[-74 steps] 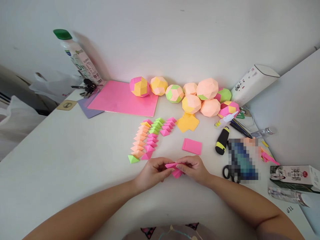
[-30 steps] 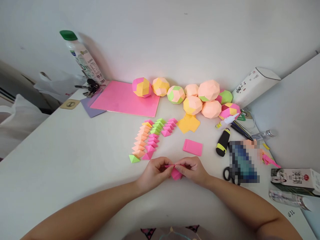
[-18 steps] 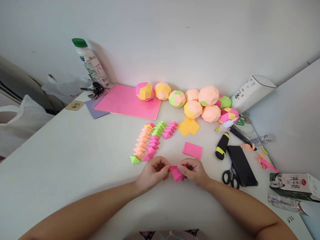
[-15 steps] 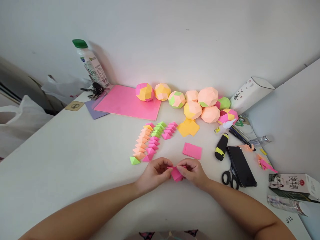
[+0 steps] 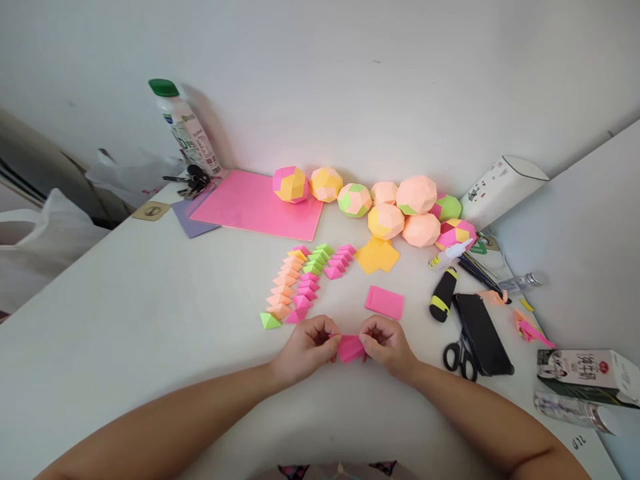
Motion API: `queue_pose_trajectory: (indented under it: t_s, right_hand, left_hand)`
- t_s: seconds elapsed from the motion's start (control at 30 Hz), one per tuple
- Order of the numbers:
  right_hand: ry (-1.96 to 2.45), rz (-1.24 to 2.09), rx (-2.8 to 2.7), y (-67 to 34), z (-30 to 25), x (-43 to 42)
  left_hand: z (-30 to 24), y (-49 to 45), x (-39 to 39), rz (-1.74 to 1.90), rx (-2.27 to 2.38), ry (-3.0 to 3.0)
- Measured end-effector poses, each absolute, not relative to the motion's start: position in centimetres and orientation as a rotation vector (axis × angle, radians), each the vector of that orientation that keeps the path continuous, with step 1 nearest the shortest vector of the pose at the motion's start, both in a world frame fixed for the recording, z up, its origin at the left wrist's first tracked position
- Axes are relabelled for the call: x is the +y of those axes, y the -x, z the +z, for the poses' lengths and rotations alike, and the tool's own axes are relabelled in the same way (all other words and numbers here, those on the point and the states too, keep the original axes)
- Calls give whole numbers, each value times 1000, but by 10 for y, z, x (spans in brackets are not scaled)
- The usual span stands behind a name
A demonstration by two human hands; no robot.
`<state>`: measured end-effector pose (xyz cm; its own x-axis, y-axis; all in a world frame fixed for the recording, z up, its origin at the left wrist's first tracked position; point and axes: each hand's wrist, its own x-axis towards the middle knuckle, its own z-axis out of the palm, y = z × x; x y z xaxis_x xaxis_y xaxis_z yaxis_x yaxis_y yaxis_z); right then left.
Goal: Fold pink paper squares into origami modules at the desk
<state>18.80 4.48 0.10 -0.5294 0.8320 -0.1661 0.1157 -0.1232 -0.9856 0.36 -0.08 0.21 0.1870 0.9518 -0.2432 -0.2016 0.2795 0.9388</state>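
A pink piece of folded paper (image 5: 351, 348) is stretched between both hands above the near part of the table. My left hand (image 5: 314, 345) pinches its left end between thumb and fingers. On the other side, my right hand (image 5: 386, 347) pinches the right end the same way. Fingertips hide both ends of the paper. Just beyond the right hand lies a small stack of pink paper sheets (image 5: 385, 302). Rows of folded paper pieces in peach (image 5: 283, 291), green (image 5: 318, 259) and pink (image 5: 341, 261) stand past the left hand. Yellow paper sheets (image 5: 377, 255) lie farther back.
Faceted paper balls (image 5: 419, 195) line the wall, one on a pink board (image 5: 250, 207). At right lie a glue bottle (image 5: 453, 253), a black-and-yellow cutter (image 5: 443, 295), scissors (image 5: 461, 359), a phone (image 5: 484, 333) and a milk carton (image 5: 585, 373). A green-capped bottle (image 5: 187, 130) stands at back left.
My hands have drawn slightly apart along the pink paper. Its upper edge is now straight between them, and my right thumb has shifted from its face to the right end.
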Motion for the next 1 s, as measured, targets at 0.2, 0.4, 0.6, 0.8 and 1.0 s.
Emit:
queue_pose_trajectory:
  t_s: [0.2,0.4,0.6,0.8,1.0]
  right_hand:
    - [995,1763,-1485,-191,1,45]
    - [942,1832,-1593,-190,0,44]
    - [839,1651,-1668,-189,-6,45]
    - [787,1622,-1672,-191,-8,48]
    - [874,1609,-1714,-191,-7,48]
  left_hand:
    - [2,0,0,1015,1044,-856]
    - [1,-2,0,1019,1033,-901]
    - [4,-4,2,1102,1065,-848]
    - [4,-5,2,1131,1118,-840]
    - [-2,-5,2,1177,1087,-790]
